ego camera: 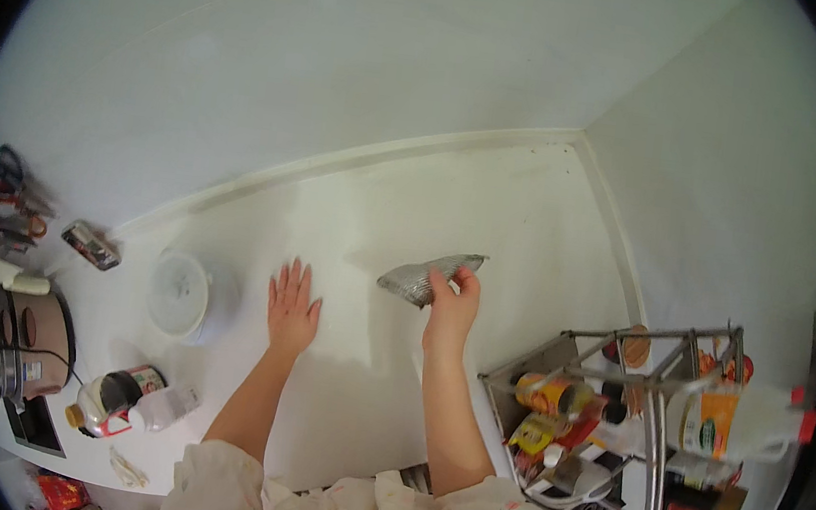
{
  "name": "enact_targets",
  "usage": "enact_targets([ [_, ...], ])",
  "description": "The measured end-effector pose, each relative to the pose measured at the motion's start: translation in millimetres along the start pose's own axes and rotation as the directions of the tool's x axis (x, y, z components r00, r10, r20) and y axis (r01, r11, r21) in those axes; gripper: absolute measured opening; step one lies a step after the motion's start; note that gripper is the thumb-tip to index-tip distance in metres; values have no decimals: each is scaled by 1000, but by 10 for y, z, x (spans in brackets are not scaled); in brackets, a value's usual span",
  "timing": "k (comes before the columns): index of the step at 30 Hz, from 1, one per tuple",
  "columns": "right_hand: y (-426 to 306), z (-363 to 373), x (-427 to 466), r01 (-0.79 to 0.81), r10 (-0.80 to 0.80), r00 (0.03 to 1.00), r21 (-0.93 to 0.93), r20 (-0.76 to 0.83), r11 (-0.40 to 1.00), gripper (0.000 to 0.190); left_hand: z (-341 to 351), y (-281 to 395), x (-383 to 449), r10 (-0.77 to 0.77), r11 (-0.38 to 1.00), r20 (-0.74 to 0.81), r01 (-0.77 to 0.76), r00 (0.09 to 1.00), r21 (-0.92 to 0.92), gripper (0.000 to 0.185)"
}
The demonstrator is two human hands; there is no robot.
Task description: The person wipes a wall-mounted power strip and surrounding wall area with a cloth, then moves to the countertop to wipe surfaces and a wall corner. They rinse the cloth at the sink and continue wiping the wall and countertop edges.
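Note:
My left hand rests palm down on the white countertop, fingers extended and slightly apart, with nothing in it. To its left stands a round white tub with a translucent lid. Between the thumb and fingers of my right hand is a silvery grey, ribbed piece of cloth or mesh. It is bunched into a narrow folded shape and lies on or just above the counter; whether it touches cannot be told.
At right a metal rack holds bottles, jars and packets. On the left are a rice cooker, a sauce bottle, a clear plastic bottle and a holder with scissors and knives. Walls with a raised edging bound the counter.

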State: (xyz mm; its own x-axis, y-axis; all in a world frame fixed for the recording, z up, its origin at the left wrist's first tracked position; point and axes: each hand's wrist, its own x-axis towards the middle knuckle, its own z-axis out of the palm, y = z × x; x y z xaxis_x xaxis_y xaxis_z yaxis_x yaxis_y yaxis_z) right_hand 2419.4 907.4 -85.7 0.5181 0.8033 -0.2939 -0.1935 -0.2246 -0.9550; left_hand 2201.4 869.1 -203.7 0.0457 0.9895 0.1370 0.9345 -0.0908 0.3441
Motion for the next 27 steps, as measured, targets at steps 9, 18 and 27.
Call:
enact_targets([
  [9, 994, 570, 723, 458, -350, 870, -832, 347, 314, 52, -84, 80, 151, -13, 999, 75, 10, 997, 44, 57],
  [18, 662, 690, 3022, 292, -540, 827, -941, 159, 170, 51, -40, 38, 184, 10, 999, 104, -15, 995, 52, 58],
  [27, 812, 973, 2704, 395, -476, 821, -915, 314, 78, 50, -25, -50, 58, -9, 999, 86, 5, 996, 42, 58],
])
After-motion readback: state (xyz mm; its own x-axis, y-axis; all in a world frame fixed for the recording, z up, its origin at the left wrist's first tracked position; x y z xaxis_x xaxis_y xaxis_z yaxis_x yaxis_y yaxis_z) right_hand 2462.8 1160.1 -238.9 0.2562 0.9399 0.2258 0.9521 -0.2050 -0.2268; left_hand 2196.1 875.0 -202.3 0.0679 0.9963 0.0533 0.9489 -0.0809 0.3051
